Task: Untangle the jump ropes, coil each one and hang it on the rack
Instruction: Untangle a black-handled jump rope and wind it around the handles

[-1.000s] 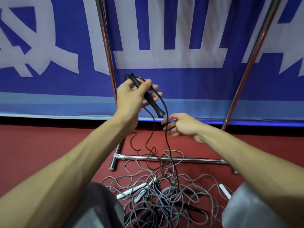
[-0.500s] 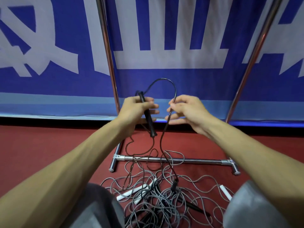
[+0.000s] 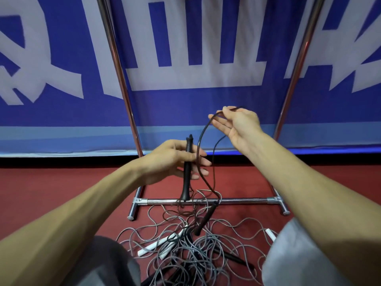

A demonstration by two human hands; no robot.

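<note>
The black jump rope's cord [image 3: 197, 149] now rises in a tall loop, where half a second ago it made only a small arch between two hands held close together. Its black handle [image 3: 186, 172] stands nearly upright in the left hand [image 3: 171, 162], with thumb and fingers closed on its upper half. That hand has come down from where it held the handle tilted a second ago.

The right hand [image 3: 237, 129] has moved up and away to about one o'clock of the left. Its thumb and forefinger are pinched on the cord and the other fingers are loosely spread. From the pinch the cord falls toward six o'clock to the second black handle [image 3: 206, 219]. This handle hangs slanted before the base bar of the rack [image 3: 243, 201], its lower end at the top of the tangle [image 3: 206, 254]. Whether it is quite free of the grey cords I cannot tell.

I judge this rope nearly drawn out of the heap, so coiling can soon begin; the rack's top bar is out of view. White handles [image 3: 156, 245] lie at the heap's nine o'clock side on the red floor [image 3: 51, 182]. A blue banner [image 3: 185, 112] stands at twelve o'clock behind the uprights.
</note>
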